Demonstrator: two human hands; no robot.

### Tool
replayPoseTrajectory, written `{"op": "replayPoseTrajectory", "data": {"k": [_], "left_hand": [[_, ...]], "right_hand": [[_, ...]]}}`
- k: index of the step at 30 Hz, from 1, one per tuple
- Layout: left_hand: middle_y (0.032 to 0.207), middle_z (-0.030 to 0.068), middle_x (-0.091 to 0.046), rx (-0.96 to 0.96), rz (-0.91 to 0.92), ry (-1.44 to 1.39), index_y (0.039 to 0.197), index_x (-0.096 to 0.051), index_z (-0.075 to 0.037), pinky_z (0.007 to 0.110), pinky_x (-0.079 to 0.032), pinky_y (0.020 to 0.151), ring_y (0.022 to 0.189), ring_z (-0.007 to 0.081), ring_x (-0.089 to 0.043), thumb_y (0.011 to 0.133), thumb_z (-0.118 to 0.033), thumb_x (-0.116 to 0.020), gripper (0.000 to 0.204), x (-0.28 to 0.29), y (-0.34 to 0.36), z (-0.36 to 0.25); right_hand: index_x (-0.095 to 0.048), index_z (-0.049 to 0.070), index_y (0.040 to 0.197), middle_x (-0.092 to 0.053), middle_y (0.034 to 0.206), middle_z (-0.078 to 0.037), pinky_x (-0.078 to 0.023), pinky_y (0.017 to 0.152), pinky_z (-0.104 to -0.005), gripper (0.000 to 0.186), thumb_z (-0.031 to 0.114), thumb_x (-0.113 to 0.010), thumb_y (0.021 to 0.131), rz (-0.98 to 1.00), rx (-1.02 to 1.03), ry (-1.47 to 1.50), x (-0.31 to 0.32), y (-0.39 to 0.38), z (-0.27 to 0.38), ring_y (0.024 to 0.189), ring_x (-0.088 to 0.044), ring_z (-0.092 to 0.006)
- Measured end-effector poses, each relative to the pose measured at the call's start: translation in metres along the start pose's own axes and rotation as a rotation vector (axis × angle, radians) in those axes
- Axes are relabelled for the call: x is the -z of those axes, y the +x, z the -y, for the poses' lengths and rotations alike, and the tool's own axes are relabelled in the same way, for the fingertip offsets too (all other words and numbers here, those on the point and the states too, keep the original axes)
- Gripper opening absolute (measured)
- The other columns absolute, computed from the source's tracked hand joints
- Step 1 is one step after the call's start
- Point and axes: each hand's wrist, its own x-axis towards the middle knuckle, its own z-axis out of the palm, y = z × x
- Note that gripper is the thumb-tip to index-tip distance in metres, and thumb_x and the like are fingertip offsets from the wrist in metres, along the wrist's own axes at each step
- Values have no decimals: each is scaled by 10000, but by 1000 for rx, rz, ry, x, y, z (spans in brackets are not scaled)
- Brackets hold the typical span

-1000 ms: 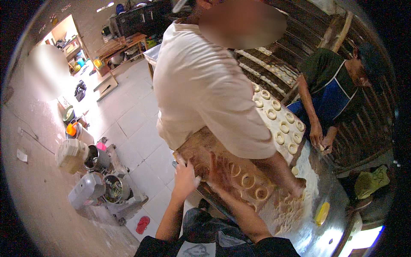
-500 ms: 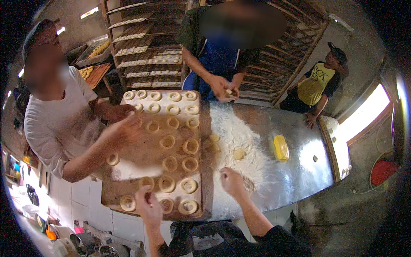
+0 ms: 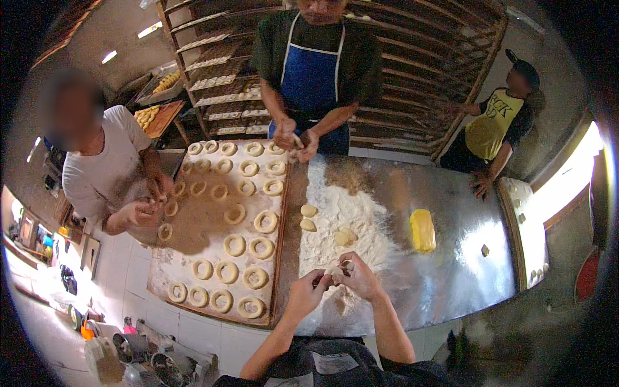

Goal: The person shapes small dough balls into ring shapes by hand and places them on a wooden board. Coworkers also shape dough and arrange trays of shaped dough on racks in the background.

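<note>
My left hand (image 3: 305,294) and my right hand (image 3: 360,277) meet over the near end of the flour, fingers bent around a small pale piece of dough (image 3: 334,271). Fingers partly hide its shape. Beyond them, a few dough lumps (image 3: 345,237) lie on the spread flour (image 3: 335,203), with two more dough balls (image 3: 309,210) at its left edge. To the left, a large floured tray (image 3: 193,248) carries rows of dough rings (image 3: 256,278).
A yellow block (image 3: 423,231) sits on the metal table (image 3: 451,193). Across from me, a person in a blue apron (image 3: 313,71) works dough. A person in white (image 3: 106,145) leans at the tray's left. Another in yellow (image 3: 500,122) rests a hand on the table. Racks (image 3: 412,84) stand behind.
My left hand has left the tray's near edge and joined my right hand at the dough piece. A ring shows where it was. The person in white has drawn their hands back leftward.
</note>
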Motion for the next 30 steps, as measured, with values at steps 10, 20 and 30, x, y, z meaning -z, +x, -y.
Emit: {"op": "replayPoseTrajectory", "data": {"k": [10, 20, 30], "left_hand": [[857, 123, -656, -105, -69, 93, 1080, -635, -28, 359, -523, 760, 902, 255, -667, 823, -68, -673, 263, -16, -17, -39], [1027, 114, -558, -283, -160, -687, 1303, -407, -61, 373, -528, 806, 945, 225, -633, 839, 81, -446, 487, -12, -23, -16], [718, 206, -599, -350, -661, 232, 1194, -483, -15, 437, -483, 567, 639, 395, -631, 1005, -288, -460, 334, 80, -32, 8]], "right_hand": [[-429, 69, 1262, -554, 1071, -107, -506, 815, -341, 464, -4, -602, 837, -396, 404, -944, -15, -3, 24, 935, -593, -200], [-413, 46, 1285, -607, 978, -117, -504, 738, -322, 498, 134, -568, 821, 212, 12, 574, -27, 7, 22, 798, -601, -175], [-331, 33, 1431, -592, 869, -41, -471, 661, -251, 793, 659, -365, 946, 414, 319, 147, -132, 44, 54, 791, -598, -166]]}}
